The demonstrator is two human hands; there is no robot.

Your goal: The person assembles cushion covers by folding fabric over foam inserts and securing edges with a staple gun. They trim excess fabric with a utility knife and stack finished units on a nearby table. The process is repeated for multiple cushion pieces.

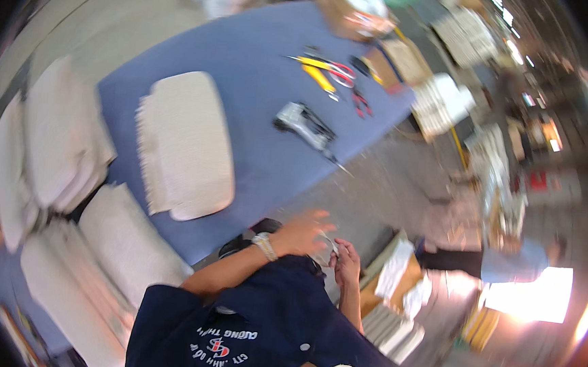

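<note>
A thin, pale item (332, 243) is at the fingers of the right hand (347, 262). Motion blur hides its exact kind. The right fingers are curled narrow and pinch this item. The fingers of the left hand (299, 233) are extended and spread wide, just beside the item; whether they touch it cannot be determined. A wristwatch (264, 246) is on the left wrist, behind the left fingers.

The blue worktop (248, 54) extends ahead and to the left of both sets of fingers. Ahead of the fingers, near the worktop edge, lies a grey hand tool (305, 125). Farther ahead, in one group, are yellow-handled tools (317, 77), red-handled scissors (343, 75) and red-handled pliers (361, 105). Ahead and to the left of the left fingers, a pale pad (191, 145) lies flat, its left edge uneven.

Well to the left of the fingers are several stacked pale pads (65, 137). At the far end of the worktop, ahead of the fingers, is a box (347, 13) with plastic wrap. To the right of the right fingers stands an open carton (370, 296) with white material; farther right, another person (510, 261) is visible.
</note>
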